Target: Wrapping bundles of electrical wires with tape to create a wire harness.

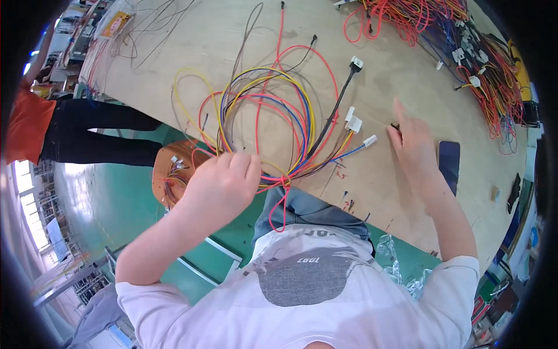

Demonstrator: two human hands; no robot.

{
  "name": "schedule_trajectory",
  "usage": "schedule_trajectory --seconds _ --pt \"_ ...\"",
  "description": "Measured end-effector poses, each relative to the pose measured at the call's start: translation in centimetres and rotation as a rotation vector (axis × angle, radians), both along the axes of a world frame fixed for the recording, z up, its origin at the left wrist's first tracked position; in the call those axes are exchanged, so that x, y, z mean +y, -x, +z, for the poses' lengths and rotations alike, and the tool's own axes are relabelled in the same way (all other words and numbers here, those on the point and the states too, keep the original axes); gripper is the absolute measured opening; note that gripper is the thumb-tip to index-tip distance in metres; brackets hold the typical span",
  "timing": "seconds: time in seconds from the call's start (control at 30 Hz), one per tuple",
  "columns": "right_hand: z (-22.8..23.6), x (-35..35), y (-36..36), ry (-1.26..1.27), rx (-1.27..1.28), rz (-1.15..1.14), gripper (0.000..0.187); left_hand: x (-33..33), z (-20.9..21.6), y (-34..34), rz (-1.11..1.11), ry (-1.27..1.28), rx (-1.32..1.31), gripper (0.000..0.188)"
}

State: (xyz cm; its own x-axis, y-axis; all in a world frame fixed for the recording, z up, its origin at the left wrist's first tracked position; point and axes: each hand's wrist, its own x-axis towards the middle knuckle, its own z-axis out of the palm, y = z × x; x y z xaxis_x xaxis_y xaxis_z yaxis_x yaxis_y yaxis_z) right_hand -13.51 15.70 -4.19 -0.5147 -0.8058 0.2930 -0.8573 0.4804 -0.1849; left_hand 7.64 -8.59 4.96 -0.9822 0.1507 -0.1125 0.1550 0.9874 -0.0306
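The left hand [218, 183] hides the near part of the coiled wire bundle [267, 122]; its grip cannot be told; the far-right wire pile [465, 46] runs off the edge.

This is a factory workshop where wiring is put together. A long wooden bench [407, 192] is strewn with looped coloured wires [267, 116] ending in white plugs [353, 123], and a big tangled heap of more wires [465, 52] lies at its far end. The floor [110, 198] is painted green, metal racks [75, 273] stand by bright windows [26, 192], and another person [70, 131] stands at the bench.
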Motion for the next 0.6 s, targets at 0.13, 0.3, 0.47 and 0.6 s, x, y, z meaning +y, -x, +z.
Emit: schedule_trajectory --seconds 0.13,0.3,0.47,0.6 --pt "4.1 -0.2 -0.6 -0.286 -0.137 -0.121 0.035 -0.1 -0.8 1.7 -0.146 0.137 0.186 0.027" --pt "4.5 -5.4 -2.1 0.148 -0.12 0.394 0.027 9.2 -1.6 2.5 -0.766 -0.126 0.683 0.038" --pt "2.1 -7.2 -2.6 -0.139 -0.265 0.709 0.024 7.3 -3.2 -0.8 -0.123 -0.419 0.478 0.035" --pt "1.9 -7.3 -3.3 -0.078 -0.206 0.749 0.012 4.9 -6.5 -1.1 0.304 -0.281 0.164 0.039"
